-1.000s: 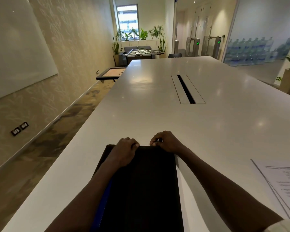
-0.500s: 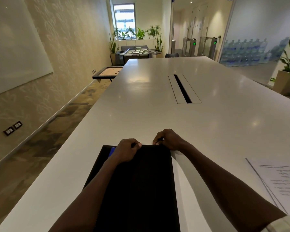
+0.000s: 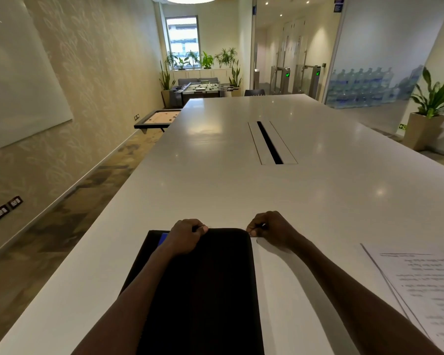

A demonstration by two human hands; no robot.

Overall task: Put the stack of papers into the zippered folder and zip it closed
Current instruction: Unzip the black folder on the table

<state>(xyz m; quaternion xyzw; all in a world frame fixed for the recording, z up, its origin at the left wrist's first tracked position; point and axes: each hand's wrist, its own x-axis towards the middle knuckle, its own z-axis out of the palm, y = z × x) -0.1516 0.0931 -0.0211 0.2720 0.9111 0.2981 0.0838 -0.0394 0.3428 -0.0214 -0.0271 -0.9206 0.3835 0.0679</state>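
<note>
A black zippered folder [image 3: 210, 283] lies flat on the white table [image 3: 241, 180] right in front of me, a strip of blue lining showing at its far left corner. My left hand [image 3: 186, 235] grips the folder's far edge. My right hand [image 3: 269, 228] pinches the zipper pull at the far right corner, just off the folder's edge. The stack of printed papers [image 3: 426, 290] lies on the table to the right, apart from both hands and partly cut off by the frame.
A long cable slot [image 3: 269, 142] runs down the table's middle, far ahead. The table's left edge drops to a carpeted aisle along the wall. A potted plant [image 3: 431, 111] stands beyond the right side.
My right hand has slid rightward along the folder's far edge to its right corner with the zipper pull. My left hand stays clamped on the far edge. The view has shifted slightly.
</note>
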